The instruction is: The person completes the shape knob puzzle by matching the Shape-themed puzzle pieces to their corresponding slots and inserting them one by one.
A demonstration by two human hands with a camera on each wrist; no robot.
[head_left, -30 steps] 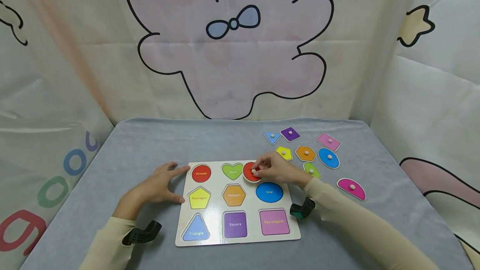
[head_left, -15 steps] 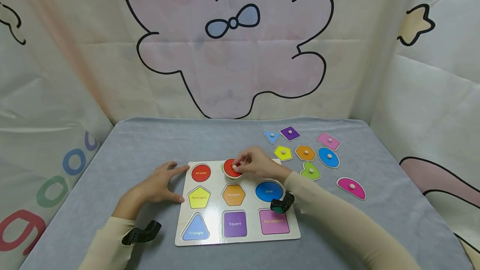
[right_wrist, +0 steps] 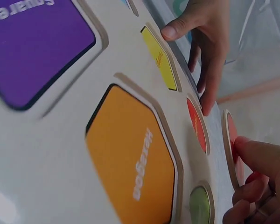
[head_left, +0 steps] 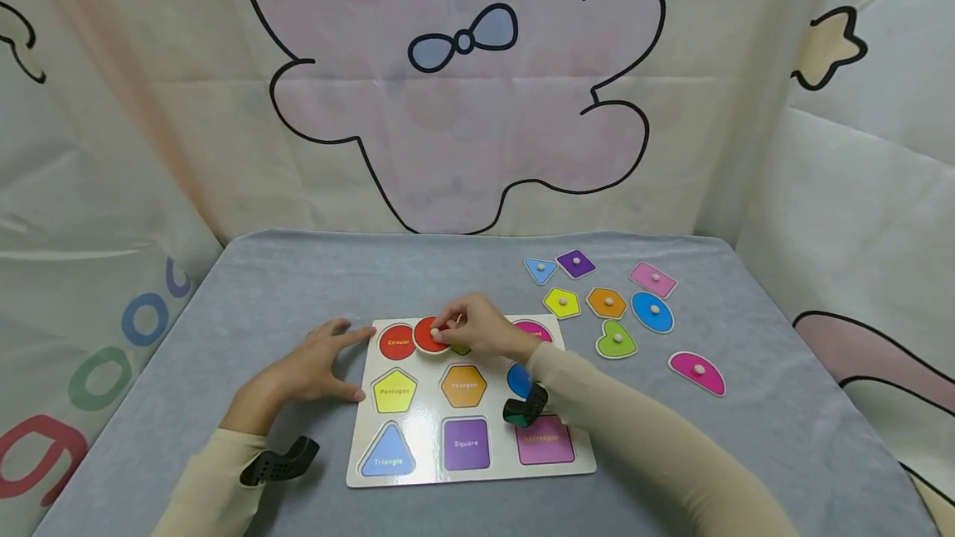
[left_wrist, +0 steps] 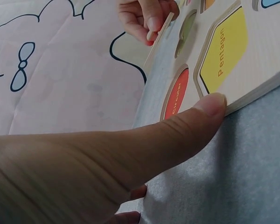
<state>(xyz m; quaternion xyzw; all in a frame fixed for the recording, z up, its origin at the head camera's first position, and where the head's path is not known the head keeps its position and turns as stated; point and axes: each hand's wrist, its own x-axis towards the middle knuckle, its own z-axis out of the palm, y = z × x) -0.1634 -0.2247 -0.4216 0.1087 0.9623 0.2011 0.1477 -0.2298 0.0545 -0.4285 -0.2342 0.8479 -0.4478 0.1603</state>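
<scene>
A red circle puzzle piece [head_left: 427, 336] is pinched by its knob in my right hand [head_left: 477, 326]. It is held above the white puzzle board [head_left: 429, 421], overlapping the right edge of the red "Circular" recess [head_left: 396, 343] in the head view. The right wrist view shows the piece [right_wrist: 231, 144] tilted on edge, apart from the board. My left hand [head_left: 317, 363] rests at the board's left edge, thumb [left_wrist: 210, 105] on the rim beside the yellow "Pentagon" recess [left_wrist: 226, 51], fingers spread. The green heart recess [right_wrist: 200, 205] is partly hidden behind my right hand in the head view.
Several knobbed pieces lie on the grey cloth at the back right, among them a green heart [head_left: 616, 340], a blue oval [head_left: 652, 312], an orange hexagon [head_left: 606, 302] and a yellow pentagon [head_left: 562, 302]. A magenta semicircle [head_left: 697, 373] lies farther right.
My right hand has carried the red circle leftward across the top row, from the right-hand recess past the heart to beside the "Circular" recess. The left hand has stayed at the board's edge.
</scene>
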